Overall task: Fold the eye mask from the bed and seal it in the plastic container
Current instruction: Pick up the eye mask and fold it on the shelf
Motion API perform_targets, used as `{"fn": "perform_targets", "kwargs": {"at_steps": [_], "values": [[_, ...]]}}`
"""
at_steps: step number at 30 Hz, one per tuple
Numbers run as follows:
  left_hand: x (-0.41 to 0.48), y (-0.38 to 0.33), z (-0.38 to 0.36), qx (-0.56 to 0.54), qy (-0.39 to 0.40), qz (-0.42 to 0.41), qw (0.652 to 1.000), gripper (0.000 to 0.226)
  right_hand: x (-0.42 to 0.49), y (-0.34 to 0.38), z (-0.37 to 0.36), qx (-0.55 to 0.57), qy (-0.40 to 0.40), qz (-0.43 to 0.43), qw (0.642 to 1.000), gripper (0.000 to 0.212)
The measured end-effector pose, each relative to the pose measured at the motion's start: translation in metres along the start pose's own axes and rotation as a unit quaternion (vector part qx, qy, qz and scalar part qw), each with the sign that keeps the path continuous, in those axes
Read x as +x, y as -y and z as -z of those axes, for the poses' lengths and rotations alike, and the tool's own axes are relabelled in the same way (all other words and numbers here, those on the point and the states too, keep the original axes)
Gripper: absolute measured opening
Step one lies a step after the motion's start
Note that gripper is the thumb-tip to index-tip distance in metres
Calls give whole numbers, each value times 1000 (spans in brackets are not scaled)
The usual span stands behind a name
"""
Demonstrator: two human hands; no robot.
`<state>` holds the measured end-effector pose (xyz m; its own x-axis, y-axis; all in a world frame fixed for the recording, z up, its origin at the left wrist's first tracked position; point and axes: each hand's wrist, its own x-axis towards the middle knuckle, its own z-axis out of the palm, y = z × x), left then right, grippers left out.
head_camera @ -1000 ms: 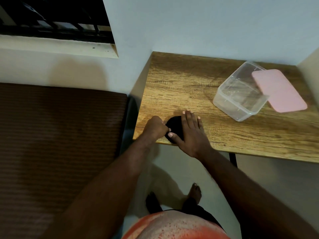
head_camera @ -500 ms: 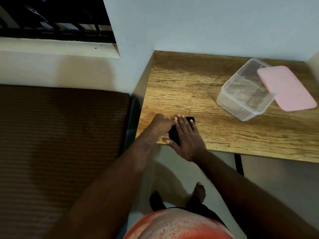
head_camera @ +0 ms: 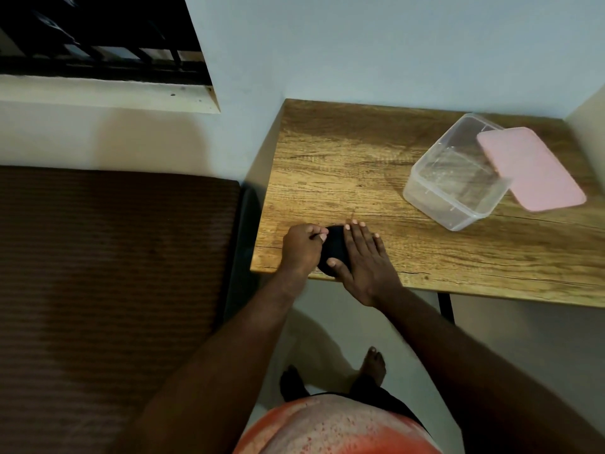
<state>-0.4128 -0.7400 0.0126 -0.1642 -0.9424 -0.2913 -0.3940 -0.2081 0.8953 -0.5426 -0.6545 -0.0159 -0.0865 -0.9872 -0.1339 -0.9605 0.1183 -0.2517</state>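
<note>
A black eye mask lies folded small near the front left corner of the wooden table. My left hand pinches its left edge with curled fingers. My right hand lies flat on the mask's right part, fingers together and thumb on the front of the fabric, so most of the mask is hidden. A clear plastic container stands without its lid at the table's far right. Its pink lid leans on the container's right rim.
A brown striped bed fills the left, separated from the table by a narrow gap. Walls close off the table's back and right side. A barred window is at the upper left. My bare feet stand on the floor below the table's front edge.
Both hands stayed on the mask at the same table corner. The visible black patch went from a round shape to a narrower strip between my hands. My right hand's fingers spread flatter over it.
</note>
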Motion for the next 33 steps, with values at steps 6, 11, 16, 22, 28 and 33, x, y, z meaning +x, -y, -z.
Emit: {"fn": "perform_targets", "kwargs": {"at_steps": [6,11,16,22,28,33], "values": [[3,-2,16,-29,105,37,993,18,6,25,0,-27,-23,63,997,101],[1,-2,16,-44,98,53,993,25,4,18,-6,-6,-23,20,1000,112],[0,-6,17,-98,101,93,986,16,-3,1,1,5,-13,-23,1000,124],[-2,-18,13,-169,79,129,974,5,-11,23,7,33,-135,76,987,75],[2,-36,33,45,151,-17,987,34,-6,26,49,212,-136,45,967,29],[1,-48,47,157,194,-258,933,25,8,17,88,340,-72,-1,938,22]]}}
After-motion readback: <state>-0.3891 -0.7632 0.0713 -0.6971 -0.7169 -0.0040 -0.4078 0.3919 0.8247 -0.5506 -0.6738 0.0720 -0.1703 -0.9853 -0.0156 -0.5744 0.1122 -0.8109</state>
